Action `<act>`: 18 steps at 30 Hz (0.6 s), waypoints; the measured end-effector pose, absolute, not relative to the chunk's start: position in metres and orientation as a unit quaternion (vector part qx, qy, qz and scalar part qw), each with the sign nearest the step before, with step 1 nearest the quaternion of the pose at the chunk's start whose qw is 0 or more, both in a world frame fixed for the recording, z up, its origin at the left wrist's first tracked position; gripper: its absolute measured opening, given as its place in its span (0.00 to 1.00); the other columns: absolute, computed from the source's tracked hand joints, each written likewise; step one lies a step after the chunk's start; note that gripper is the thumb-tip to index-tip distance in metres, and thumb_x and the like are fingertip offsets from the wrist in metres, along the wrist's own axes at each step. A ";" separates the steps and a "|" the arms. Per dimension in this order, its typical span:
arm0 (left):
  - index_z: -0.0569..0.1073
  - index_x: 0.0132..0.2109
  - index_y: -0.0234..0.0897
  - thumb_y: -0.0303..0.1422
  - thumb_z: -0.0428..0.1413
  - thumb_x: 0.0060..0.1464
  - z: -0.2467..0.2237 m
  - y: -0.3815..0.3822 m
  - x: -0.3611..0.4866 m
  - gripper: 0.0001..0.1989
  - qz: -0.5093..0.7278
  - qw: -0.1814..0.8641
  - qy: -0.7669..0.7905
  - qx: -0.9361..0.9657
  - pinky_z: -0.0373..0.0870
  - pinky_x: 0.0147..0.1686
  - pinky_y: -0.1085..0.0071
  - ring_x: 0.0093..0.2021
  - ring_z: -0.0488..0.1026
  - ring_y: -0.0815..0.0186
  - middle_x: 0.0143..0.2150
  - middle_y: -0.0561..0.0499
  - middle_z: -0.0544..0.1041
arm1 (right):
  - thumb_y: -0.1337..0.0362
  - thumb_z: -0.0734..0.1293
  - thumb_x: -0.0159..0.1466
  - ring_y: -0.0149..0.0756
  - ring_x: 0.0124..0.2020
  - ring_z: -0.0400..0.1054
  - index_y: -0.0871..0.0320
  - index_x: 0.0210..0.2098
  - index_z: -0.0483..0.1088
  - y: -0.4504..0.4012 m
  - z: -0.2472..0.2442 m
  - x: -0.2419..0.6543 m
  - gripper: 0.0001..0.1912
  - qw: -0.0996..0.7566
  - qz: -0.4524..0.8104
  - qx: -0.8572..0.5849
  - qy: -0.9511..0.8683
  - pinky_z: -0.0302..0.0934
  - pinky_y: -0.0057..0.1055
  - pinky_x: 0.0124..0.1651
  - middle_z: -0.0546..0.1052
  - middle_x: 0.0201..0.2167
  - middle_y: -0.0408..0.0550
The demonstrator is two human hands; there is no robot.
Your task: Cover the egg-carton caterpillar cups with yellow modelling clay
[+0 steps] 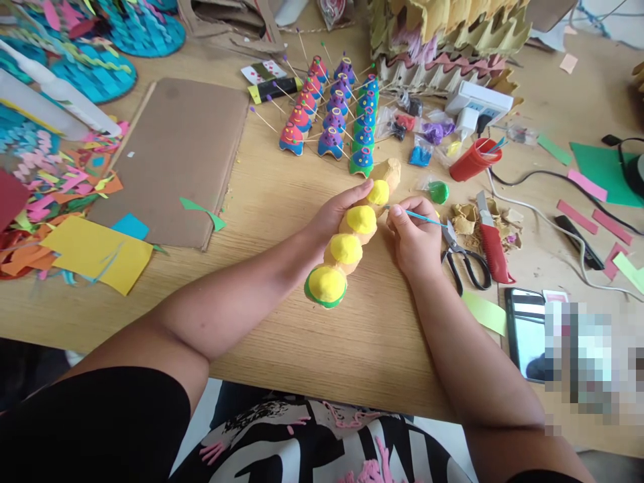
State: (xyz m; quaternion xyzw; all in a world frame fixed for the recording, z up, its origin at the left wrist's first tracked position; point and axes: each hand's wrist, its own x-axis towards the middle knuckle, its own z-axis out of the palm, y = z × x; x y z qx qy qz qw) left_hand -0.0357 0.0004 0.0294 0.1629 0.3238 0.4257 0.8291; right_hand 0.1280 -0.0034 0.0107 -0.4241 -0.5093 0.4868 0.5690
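Note:
A strip of egg-carton cups (346, 249) with yellow domed tops slants over the table in front of me. Its nearest cup has a green rim; the far end is bare carton. My left hand (335, 218) holds the strip from its left side, thumb near the far yellow top. In my right hand (415, 235) a thin blue tool (422, 217) is pinched between thumb and fingers, its tip close to the strip's right side by the far yellow cup. Black-handled scissors (465, 258) lie just right of that hand.
Rows of red, purple and blue-green carton figures (334, 119) with sticks stand beyond. Cardboard (186, 141) and paper scraps lie left. At right are a red cup (470, 161), green clay (439, 192), a red-handled knife (493, 251), cables and a phone (526, 335).

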 end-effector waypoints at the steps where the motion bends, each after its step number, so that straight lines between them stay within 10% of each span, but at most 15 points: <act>1: 0.75 0.39 0.41 0.55 0.61 0.64 0.030 0.000 -0.035 0.21 0.425 0.829 0.323 0.165 0.59 0.18 0.73 0.14 0.66 0.71 0.17 0.56 0.67 | 0.46 0.81 0.59 0.27 0.25 0.62 0.51 0.30 0.70 -0.004 0.010 0.128 0.22 0.574 0.481 -0.421 -0.512 0.60 0.29 0.31 0.69 0.24 0.35; 18: 0.79 0.40 0.42 0.52 0.65 0.61 0.024 -0.004 -0.029 0.17 0.441 0.809 0.335 0.198 0.77 0.40 0.61 0.40 0.84 0.52 0.30 0.48 0.79 | 0.48 0.82 0.59 0.29 0.29 0.63 0.51 0.31 0.69 -0.007 0.017 0.124 0.22 0.580 0.438 -0.432 -0.534 0.62 0.30 0.33 0.70 0.28 0.38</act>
